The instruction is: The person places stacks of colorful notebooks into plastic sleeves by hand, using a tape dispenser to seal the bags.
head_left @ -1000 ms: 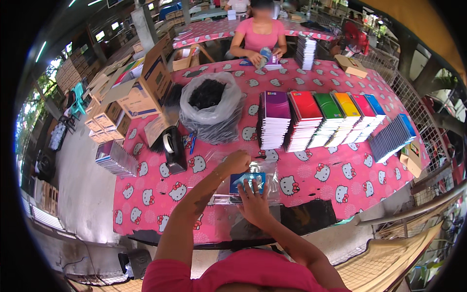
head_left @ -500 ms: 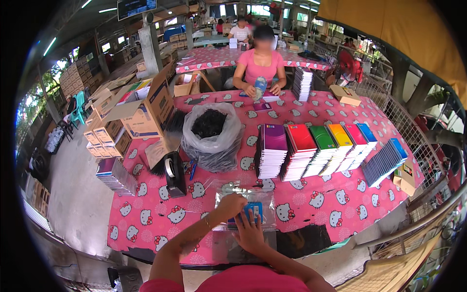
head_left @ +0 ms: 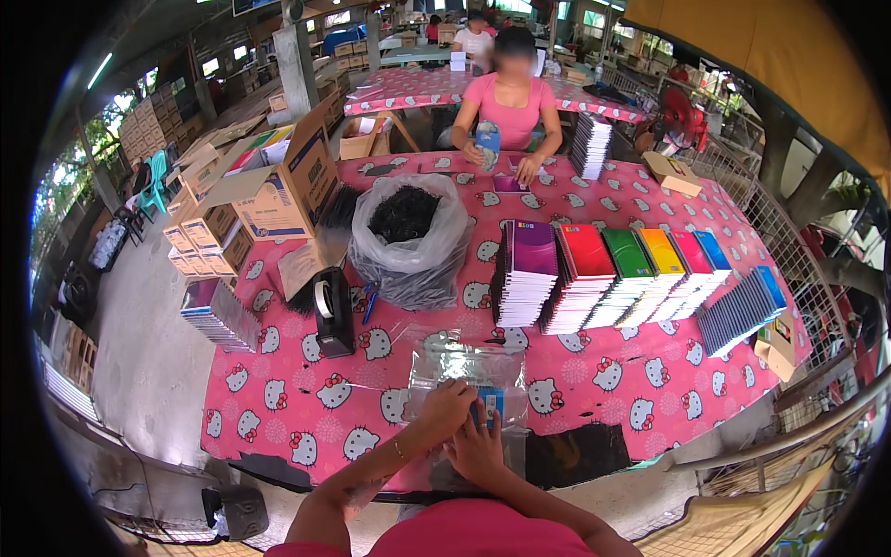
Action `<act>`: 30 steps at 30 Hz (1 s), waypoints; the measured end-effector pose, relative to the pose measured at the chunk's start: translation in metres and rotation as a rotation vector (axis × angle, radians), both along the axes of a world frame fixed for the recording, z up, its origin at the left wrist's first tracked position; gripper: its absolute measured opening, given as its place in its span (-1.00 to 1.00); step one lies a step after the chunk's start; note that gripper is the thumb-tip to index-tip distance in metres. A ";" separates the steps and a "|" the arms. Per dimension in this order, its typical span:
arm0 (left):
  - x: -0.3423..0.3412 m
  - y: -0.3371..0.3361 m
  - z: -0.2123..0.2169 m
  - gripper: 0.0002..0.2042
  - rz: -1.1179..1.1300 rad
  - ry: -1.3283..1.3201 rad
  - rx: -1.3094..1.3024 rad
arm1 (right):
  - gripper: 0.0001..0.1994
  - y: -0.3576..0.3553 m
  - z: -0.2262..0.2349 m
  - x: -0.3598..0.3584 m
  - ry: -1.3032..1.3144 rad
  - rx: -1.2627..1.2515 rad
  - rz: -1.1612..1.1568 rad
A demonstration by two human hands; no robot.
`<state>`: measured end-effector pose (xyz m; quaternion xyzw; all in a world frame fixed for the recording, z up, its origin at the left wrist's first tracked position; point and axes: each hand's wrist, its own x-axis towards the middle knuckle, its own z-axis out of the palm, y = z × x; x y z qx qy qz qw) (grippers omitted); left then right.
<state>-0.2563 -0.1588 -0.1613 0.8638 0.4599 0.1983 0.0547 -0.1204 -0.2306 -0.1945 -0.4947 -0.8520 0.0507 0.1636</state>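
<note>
A small blue notebook (head_left: 495, 400) with a pale label lies at the table's near edge, in or under a clear plastic bag (head_left: 450, 360). My left hand (head_left: 447, 409) is closed over the notebook's left part, fingers curled; what they grip is hidden beneath them. Close beside it, my right hand (head_left: 476, 449) rests on the notebook's near part with its fingers stretched out and apart. Both hands touch each other or nearly so. More clear plastic lies under my wrists.
Notebook stacks (head_left: 585, 269) in several colours stand to the right, slate-blue ones (head_left: 738, 311) beyond. On the left are a tape dispenser (head_left: 332, 313), a bag of black pieces (head_left: 408, 251), cartons (head_left: 283, 200) and another stack (head_left: 218, 318). Across the table a co-worker (head_left: 510, 102) handles a blue-wrapped item.
My left hand has moved down toward me and now sits nearer my right hand. My right hand has slid slightly nearer too, covering more of the notebook's near part. The view has tilted slightly.
</note>
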 end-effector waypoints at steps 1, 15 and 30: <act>0.000 -0.003 -0.004 -0.75 0.004 -0.007 0.005 | -0.36 0.000 -0.001 0.000 -0.022 0.021 0.005; -0.002 -0.011 -0.014 -0.57 0.013 0.022 -0.199 | -0.21 0.019 -0.017 0.018 0.811 -0.204 -0.016; -0.120 -0.017 -0.028 -0.75 0.648 -0.310 0.007 | -0.35 0.035 0.033 0.049 -0.124 0.022 0.029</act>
